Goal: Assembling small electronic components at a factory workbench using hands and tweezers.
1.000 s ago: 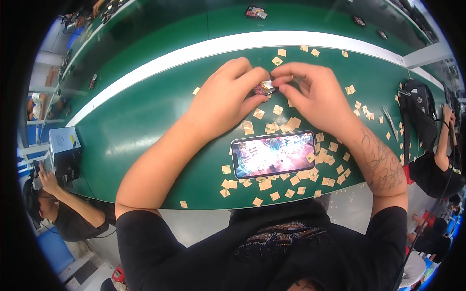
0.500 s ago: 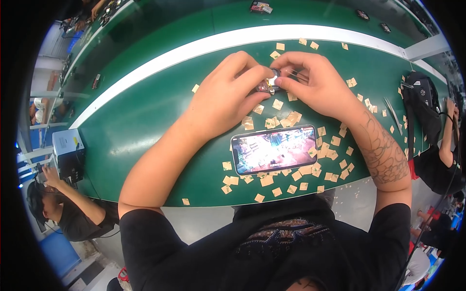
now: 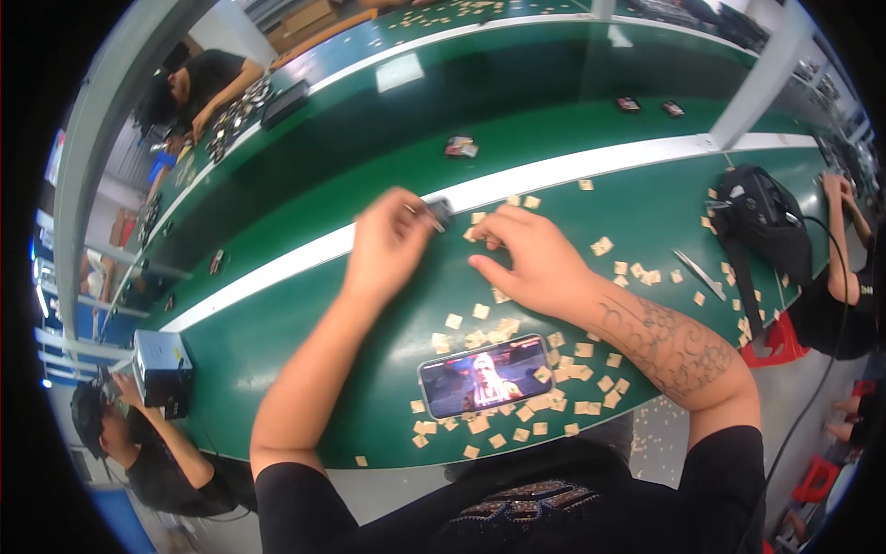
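My left hand (image 3: 386, 249) is at the white rail, fingers pinched on a small dark electronic device (image 3: 437, 214); motion blur hides its details. To the right, my right hand (image 3: 533, 261) hovers over the green tabletop (image 3: 277, 351), thumb and fingers apart and nothing seen between them. A phone (image 3: 484, 377) showing a bright picture lies nearer to me. Many small tan squares (image 3: 503, 330) are scattered around it and under my right forearm.
The white rail (image 3: 591, 166) separates my table from a green lane bearing several small electronic units (image 3: 460, 147). Silver tweezers (image 3: 703, 275) and a black bag (image 3: 761, 217) lie right. A box (image 3: 161, 360) stands left. Co-workers sit on both sides and across.
Both hands were together at the device; now they are apart. My left hand has carried it to the white rail, my right hand has let go, and the view has tilted up.
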{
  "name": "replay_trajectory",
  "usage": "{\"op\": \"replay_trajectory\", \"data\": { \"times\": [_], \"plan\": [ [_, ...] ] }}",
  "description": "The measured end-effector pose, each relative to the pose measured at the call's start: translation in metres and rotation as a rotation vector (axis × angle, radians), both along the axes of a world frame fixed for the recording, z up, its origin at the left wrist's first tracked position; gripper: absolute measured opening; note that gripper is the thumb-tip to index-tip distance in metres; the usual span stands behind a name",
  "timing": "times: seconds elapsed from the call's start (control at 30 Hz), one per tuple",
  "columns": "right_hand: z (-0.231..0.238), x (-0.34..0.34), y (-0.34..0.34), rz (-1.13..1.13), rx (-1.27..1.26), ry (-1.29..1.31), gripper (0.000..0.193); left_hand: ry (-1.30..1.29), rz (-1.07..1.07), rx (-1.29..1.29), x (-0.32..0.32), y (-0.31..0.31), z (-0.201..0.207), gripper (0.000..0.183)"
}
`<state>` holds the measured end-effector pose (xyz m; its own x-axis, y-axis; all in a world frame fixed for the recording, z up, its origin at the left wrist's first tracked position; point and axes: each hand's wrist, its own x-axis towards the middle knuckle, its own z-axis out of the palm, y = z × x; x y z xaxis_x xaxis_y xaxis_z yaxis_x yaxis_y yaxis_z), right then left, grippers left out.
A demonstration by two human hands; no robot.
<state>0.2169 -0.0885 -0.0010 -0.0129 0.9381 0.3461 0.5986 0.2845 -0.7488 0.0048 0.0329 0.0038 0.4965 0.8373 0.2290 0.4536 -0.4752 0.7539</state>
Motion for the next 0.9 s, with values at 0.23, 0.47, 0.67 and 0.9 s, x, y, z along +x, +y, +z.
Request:
{"op": "replay_trajectory", "data": {
  "times": [0.23, 0.47, 0.67, 0.9],
  "plan": [
    [-0.017, 0.013, 0.013, 0.102, 0.088, -0.030, 0.010, 0.335, 0.179, 0.279, 0.034, 0.106, -0.012, 0.025],
    [-0.015, 0.017, 0.016, 0.047, 0.146, -0.026, 0.011, 0.520, -0.101, 0.409, 0.094, 0.099, -0.003, 0.068],
    [-0.009, 0.035, 0.025, -0.041, 0.394, 0.000, 0.014, 0.288, -0.245, 0.555, 0.119, 0.112, -0.023, 0.051],
    [-0.006, 0.033, 0.023, 0.054, 0.253, 0.124, 0.015, 0.091, -0.404, 0.391, 0.053, 0.021, -0.015, 0.054]
  ]
}}
